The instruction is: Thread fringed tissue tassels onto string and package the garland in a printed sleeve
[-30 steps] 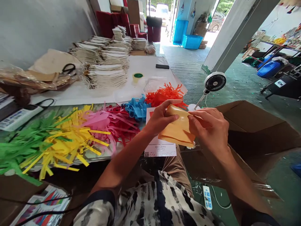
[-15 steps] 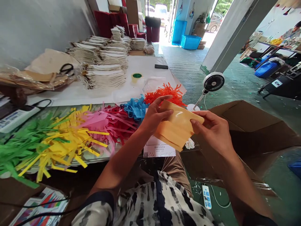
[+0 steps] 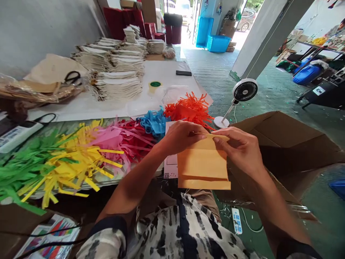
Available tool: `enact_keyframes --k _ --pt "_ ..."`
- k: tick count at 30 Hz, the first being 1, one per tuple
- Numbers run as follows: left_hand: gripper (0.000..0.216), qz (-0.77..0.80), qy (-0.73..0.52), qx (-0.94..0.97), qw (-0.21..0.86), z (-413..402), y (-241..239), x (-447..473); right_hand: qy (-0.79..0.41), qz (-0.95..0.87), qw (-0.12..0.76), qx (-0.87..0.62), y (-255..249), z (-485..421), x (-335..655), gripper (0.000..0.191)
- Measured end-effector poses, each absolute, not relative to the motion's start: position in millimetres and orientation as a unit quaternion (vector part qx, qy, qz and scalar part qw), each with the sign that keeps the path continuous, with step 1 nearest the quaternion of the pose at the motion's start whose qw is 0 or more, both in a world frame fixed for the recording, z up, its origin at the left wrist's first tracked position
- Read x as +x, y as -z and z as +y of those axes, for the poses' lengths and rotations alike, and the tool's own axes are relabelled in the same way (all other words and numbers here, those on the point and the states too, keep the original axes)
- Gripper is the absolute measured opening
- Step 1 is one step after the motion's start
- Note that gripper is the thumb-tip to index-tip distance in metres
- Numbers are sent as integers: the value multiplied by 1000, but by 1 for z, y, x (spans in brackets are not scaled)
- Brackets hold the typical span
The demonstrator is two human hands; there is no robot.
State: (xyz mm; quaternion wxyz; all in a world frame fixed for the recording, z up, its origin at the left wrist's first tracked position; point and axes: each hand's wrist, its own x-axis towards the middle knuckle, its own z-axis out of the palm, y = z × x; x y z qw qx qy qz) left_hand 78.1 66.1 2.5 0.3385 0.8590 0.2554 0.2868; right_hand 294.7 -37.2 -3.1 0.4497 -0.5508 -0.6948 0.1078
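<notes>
Both hands hold a yellow-orange kraft paper envelope [image 3: 204, 162] by its upper edge, and its creased panel hangs down toward my lap. My left hand [image 3: 185, 135] pinches the edge's left part between thumb and fingers. At the right part, my right hand [image 3: 238, 145] grips the folded edge, thumb in front. Behind the envelope, a white printed card [image 3: 170, 166] lies at the table's front edge, mostly covered. Just beyond my hands are orange tassels [image 3: 188, 109] and blue tassels [image 3: 153, 122].
Pink tassels [image 3: 121, 138], yellow tassels [image 3: 72, 158] and green tassels [image 3: 29, 162] line the table's front. Behind them are stacked white cloth bundles [image 3: 118, 79], a tape roll [image 3: 155, 85], scissors [image 3: 72, 77] and a phone [image 3: 183, 73]. An open carton [image 3: 285, 140] and a fan [image 3: 244, 90] stand right.
The envelope has swung from a tilted, folded pose to hanging down squarely facing me. My left hand has moved lower and closer to my right hand along its upper edge.
</notes>
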Motion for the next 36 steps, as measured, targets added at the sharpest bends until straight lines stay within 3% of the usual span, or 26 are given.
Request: enact_keyframes --k 5,10,15,20,29,32,36 --pt "26 237 -270 852 381 70 1 75 140 -760 395 -496 12 -38 294 19" --pt "29 248 -274 836 405 72 1 72 234 -771 385 -451 18 -43 287 30" --pt "28 248 -263 845 394 66 0 65 160 -763 406 -477 21 -45 284 36" --pt "29 275 -225 852 384 58 -1 60 12 -740 432 -515 22 -44 283 13" --pt "33 254 -234 823 451 63 10 55 234 -775 395 -435 26 -47 272 18" --pt "33 251 -231 816 466 65 11 53 246 -772 402 -426 30 -46 272 21" --pt "30 244 -238 803 488 64 7 51 170 -775 419 -442 32 -46 276 22"
